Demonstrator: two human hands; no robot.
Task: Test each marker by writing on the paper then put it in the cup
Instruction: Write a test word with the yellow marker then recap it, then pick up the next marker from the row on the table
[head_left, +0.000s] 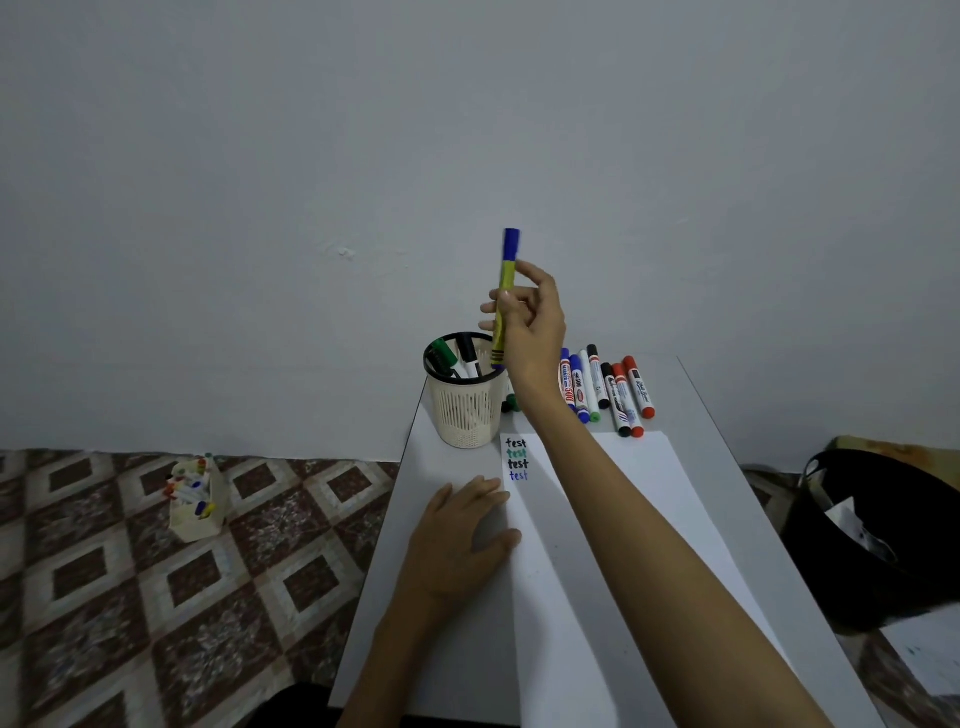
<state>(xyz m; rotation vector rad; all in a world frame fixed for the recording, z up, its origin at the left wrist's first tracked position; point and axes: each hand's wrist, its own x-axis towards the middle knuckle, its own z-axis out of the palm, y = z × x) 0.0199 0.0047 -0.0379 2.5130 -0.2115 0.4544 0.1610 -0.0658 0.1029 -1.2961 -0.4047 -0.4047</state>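
Dropping this one into the cup is the step I'm on right now. My right hand (535, 322) has the yellow-barrelled marker (505, 291) pinched between thumb and fingertips, upright with the blue cap on top. Its bottom end hangs just over the right side of the cup (465, 410). My other fingers are loosely spread, not wrapped round it. The cup's a cream mesh thing with a black rim, standing at the back left of the table (421, 467). It's got green and black markers (457, 358) leaning in it, though I can't count them properly from here. My left hand (462, 540) lies flat with straight fingers on the left edge of the paper (623, 519), holding nothing, just pinning the sheet. There are four "test" scribbles (517, 460) at the paper's top left corner, and the bottom one is blue, so I reckon this marker has had its turn. Next move as I see it: aim the barrel at the gap beside the leaning ones, lower it a touch, then let go so it doesn't bounce off the rim. After that it's on to the row of markers (618, 389) lying just behind the paper, right of the cup. Plenty there, so I'd guess I'm not even halfway.
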